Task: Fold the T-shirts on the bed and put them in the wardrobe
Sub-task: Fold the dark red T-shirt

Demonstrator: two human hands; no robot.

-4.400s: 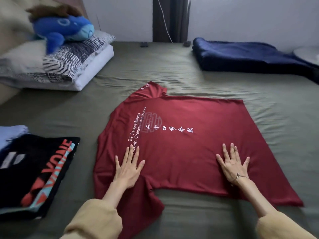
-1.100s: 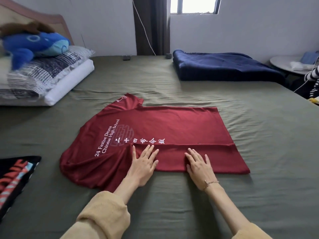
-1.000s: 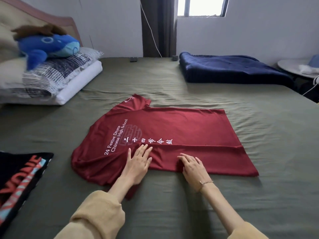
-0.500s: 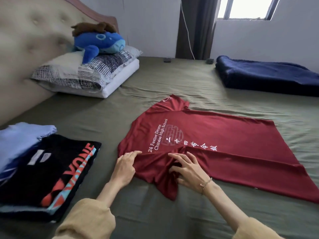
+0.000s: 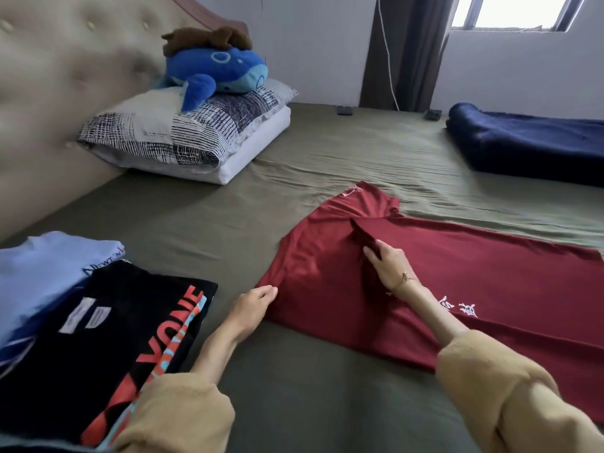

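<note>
At far left, two folded T-shirts lie stacked on the green bed [image 5: 294, 403]: a light blue T-shirt [image 5: 42, 276] underneath, and a black T-shirt [image 5: 98, 348] with orange lettering partly over it. Behind them two pillows [image 5: 196, 138] are piled against the padded headboard [image 5: 49, 93], with one blue plush toy [image 5: 215, 71] on top.

The person's left hand [image 5: 250, 310] rests on the sheet at the near left corner of the one red T-shirt [image 5: 457, 289], its fingertips closed together, pinching the shirt's edge. The red T-shirt lies spread in the middle of the bed, partly folded lengthwise, running off to the right.

The right hand [image 5: 387, 266] sits on the shirt's upper part, fingers curled around a raised fold of red cloth near the sleeve. A thin bracelet [image 5: 403, 278] circles that wrist.

At far right, one folded navy blanket [image 5: 529, 142] lies by the wall.
</note>
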